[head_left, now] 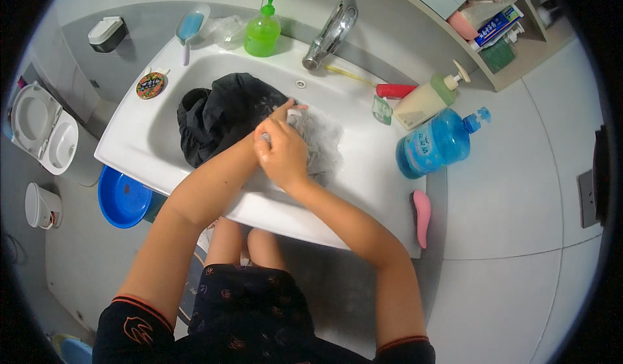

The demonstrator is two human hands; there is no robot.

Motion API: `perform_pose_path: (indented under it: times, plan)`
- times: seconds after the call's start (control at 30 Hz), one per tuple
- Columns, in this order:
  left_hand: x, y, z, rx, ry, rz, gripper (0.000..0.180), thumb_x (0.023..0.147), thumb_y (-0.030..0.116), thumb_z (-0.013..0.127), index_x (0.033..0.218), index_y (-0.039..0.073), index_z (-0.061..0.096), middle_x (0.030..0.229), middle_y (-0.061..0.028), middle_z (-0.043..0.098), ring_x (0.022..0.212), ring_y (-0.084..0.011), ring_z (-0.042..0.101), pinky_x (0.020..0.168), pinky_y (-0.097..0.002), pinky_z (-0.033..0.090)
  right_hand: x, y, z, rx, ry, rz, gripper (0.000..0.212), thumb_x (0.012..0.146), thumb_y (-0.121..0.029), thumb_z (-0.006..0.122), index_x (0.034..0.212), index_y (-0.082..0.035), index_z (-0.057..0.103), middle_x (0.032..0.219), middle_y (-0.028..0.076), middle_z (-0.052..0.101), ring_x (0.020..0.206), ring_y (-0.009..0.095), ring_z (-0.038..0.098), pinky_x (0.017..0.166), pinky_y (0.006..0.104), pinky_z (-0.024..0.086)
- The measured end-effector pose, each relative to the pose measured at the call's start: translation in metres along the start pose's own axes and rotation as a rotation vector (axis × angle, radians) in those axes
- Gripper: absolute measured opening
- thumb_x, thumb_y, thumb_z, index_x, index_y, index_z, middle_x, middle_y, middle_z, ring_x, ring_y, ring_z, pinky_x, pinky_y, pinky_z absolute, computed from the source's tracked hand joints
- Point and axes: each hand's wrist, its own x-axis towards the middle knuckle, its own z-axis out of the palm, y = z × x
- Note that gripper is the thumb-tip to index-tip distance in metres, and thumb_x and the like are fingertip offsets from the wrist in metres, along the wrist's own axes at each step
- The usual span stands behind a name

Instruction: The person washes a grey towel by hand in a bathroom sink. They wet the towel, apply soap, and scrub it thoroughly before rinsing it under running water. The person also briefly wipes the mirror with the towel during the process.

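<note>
A dark wet cloth garment (224, 114) lies bunched in the white washbasin (240, 211). Beside it, greyish wet fabric (318, 146) sits among white suds. My left hand (284, 109) reaches over the basin at the dark garment's right edge; the fingers that show are stretched out, and the rest is behind my right hand. Closed in a fist, my right hand (282, 153) is just in front of the left wrist. A small pale-grey bit shows at its knuckles, and a whitish piece lies beyond it. What the fist holds is too hidden to name.
Along the rim stand a green soap pump bottle (262, 34), a chrome faucet (332, 31), a red-handled brush (394, 90), a cream pump bottle (427, 101), a blue detergent bottle (433, 144) and a pink hairbrush (422, 218). A blue basin (123, 198) sits below left.
</note>
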Motion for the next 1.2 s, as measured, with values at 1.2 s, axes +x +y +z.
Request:
perform_pose_path:
  times: [1.2]
  plan:
    - [-0.042, 0.034, 0.055, 1.365, -0.082, 0.723, 0.041, 0.077, 0.032, 0.069, 0.104, 0.002, 0.063, 0.089, -0.0149, 0.067, 0.086, -0.0276, 0.063, 0.08, -0.0359, 0.046, 0.035, 0.037, -0.21, -0.258, 0.189, -0.211, 0.033, 0.086, -0.031, 0.06, 0.076, -0.001, 0.05, 0.06, 0.008, 0.047, 0.058, 0.017, 0.041, 0.053, 0.0326, 0.035]
